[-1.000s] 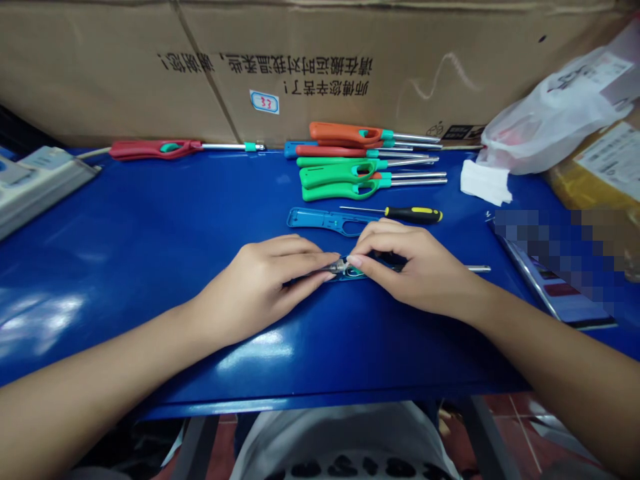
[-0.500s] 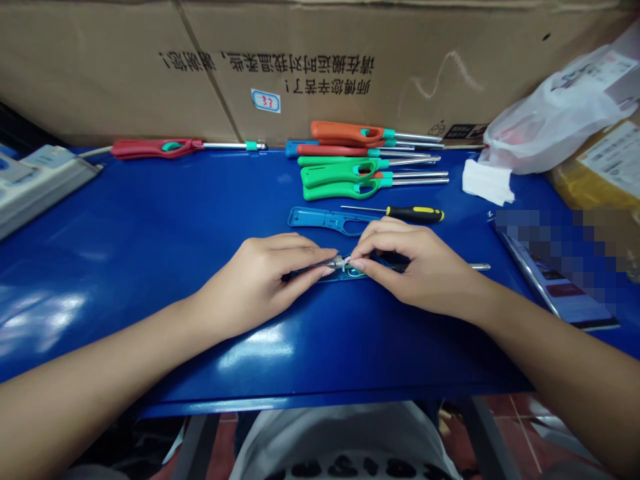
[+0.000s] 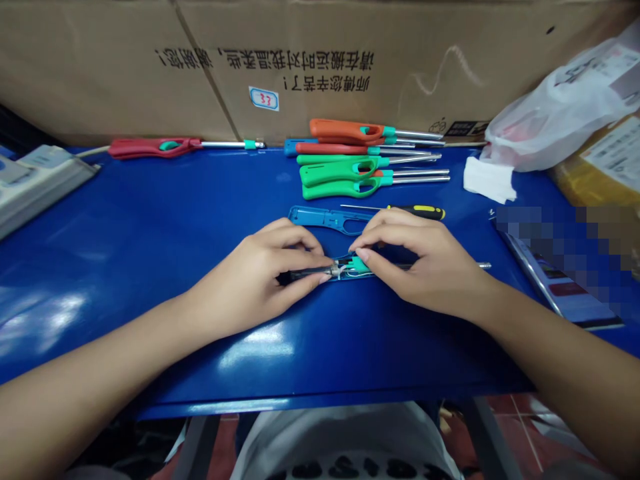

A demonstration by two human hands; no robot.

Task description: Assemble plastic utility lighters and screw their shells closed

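Observation:
An opened blue lighter casing [image 3: 345, 276] lies on the table between my two hands, its inner parts exposed. My left hand [image 3: 273, 267] pinches a dark, tube-like fuel tank with a metal valve end [image 3: 332, 270] at the casing's left part. A pale bit of tubing or wire shows beside the valve. My right hand [image 3: 415, 257] is closed over the lighter, thumb and index fingertips close together at its far edge. Below them shows the green trigger [image 3: 359, 265]. The metal barrel [image 3: 484, 265] sticks out past my right wrist. Its middle is hidden under that hand.
Behind my hands lie the loose blue casing half [image 3: 320, 217] and a black-and-yellow screwdriver [image 3: 425, 212]. Several assembled lighters [image 3: 345, 175] are stacked farther back; a red lighter [image 3: 150, 148] lies left. A power strip [image 3: 45, 180], cardboard box [image 3: 150, 100], plastic bag [image 3: 545, 127] and phone-like slab [image 3: 565, 287] surround them.
My right fingertips have moved off the pale tubing by the valve, up to the casing's far edge. My left index finger has lifted back, showing more of the dark tank. The green trigger is more visible.

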